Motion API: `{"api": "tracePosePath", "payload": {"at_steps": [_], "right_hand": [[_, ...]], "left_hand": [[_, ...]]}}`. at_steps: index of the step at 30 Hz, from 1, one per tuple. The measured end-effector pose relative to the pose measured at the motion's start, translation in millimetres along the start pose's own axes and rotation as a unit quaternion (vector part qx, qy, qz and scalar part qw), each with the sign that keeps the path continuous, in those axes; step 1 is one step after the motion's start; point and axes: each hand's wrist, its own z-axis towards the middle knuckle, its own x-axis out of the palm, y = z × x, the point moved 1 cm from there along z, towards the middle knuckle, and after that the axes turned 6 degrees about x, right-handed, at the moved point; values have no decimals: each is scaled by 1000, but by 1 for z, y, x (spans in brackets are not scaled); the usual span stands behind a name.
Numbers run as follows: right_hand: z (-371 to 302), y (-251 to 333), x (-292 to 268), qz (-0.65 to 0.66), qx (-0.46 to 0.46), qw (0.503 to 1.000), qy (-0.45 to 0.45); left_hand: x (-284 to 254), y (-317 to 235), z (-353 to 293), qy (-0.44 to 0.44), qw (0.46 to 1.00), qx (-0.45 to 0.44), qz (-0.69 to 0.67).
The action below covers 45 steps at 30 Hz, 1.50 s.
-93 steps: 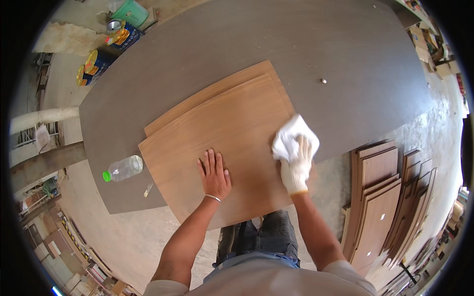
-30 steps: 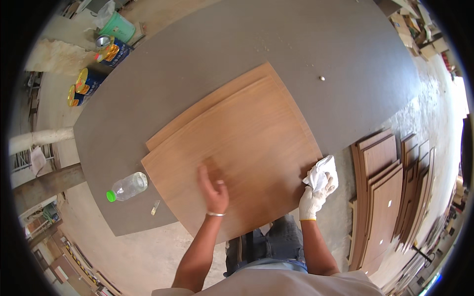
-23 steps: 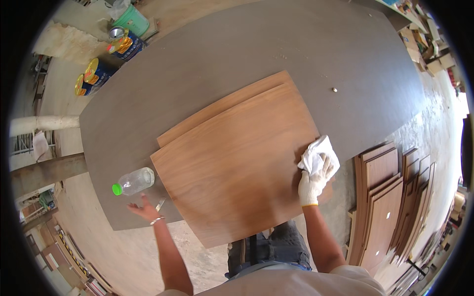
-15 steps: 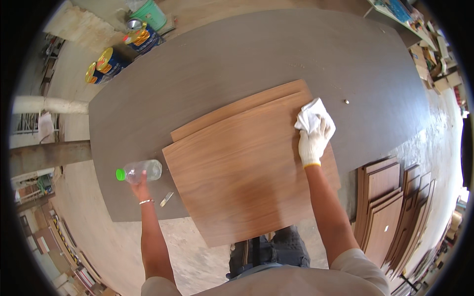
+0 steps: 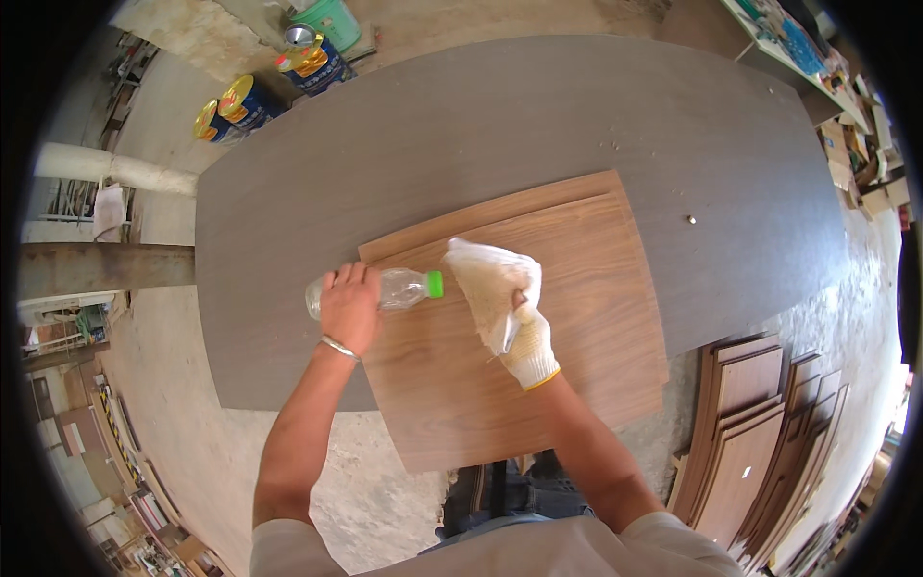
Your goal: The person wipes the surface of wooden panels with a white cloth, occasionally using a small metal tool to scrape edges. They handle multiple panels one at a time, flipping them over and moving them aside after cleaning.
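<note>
My bare left hand is wrapped round a clear plastic bottle with a green cap. The bottle lies sideways in my grip, its cap pointing right toward the cloth. In my right hand, which wears a white knitted glove with a yellow cuff, a white cloth is gripped and spread open to the left. Both hands are over a wood-grain panel, the left one near its left edge. A second panel sticks out from under its far edge.
The panels rest on a large grey table, overhanging its near edge. A small object lies on the table's right part. Several brown panels lean at the right. Blue and yellow cans and a green bucket stand beyond the table.
My left hand has turned the bottle round and brought it right, cap now toward the cloth. My right hand has lifted the cloth from the panel's far right corner and moved left.
</note>
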Motion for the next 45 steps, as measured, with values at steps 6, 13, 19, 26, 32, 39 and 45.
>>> {"api": "tracePosePath", "payload": {"at_steps": [6, 13, 19, 26, 32, 39, 45], "right_hand": [[-51, -1, 40, -13, -47, 998, 43], [-52, 1, 52, -29, -36, 995, 87], [-40, -32, 41, -111, -3, 991, 73], [-50, -66, 66, -17, 57, 991, 119], [-98, 9, 11, -81, -121, 989, -32], [-255, 151, -103, -249, -425, 854, -166], [-264, 107, -120, -576, -102, 562, -586]], "left_hand": [[-53, -34, 20, -48, 989, 93, 107], [-72, -33, 0, -25, 985, 104, 134], [-45, -22, -55, -4, 997, 65, 52], [30, 8, -94, -136, 988, -77, -16], [140, 129, -149, -425, 686, -404, -430], [157, 145, -163, -314, 671, -498, -451], [136, -127, -116, -180, 943, -162, -230]]}}
